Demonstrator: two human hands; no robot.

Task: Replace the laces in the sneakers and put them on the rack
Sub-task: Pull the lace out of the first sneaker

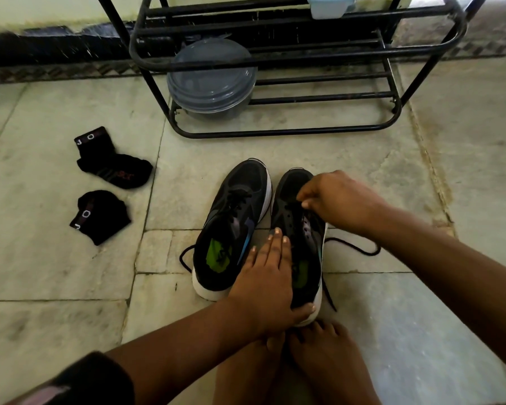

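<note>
On the stone floor (275, 147), at the middle of the view, 2 black sneakers stand side by side with toes pointing to 12 o'clock, their white soles touching or nearly so. The left sneaker (231, 226) is still laced, with a green insole showing in its opening and a loose lace end curling out at its 8 o'clock. The right sneaker (298, 238) has the left hand (268, 283) laid along its inner side, fingers straight and flat, the thumb hooked round the heel. The right hand (338, 200) sits over the front eyelets of that shoe, fingertips pinched on the black lace (352, 245) (the exact spot of the pinch is hidden by the knuckles), and the rest of the lace trails out in a loop on the floor at the shoe's 3 o'clock and down past the heel. Bare feet (313, 355) lie just behind the heels at 6 o'clock. At 12 o'clock stands the black metal rack (289, 131), with a grey lidded tub (212, 78) on its lowest tier and a pale blue box (329, 5) higher up. At 9 o'clock, well apart from the shoes, lie 2 black socks (114, 165).
</note>
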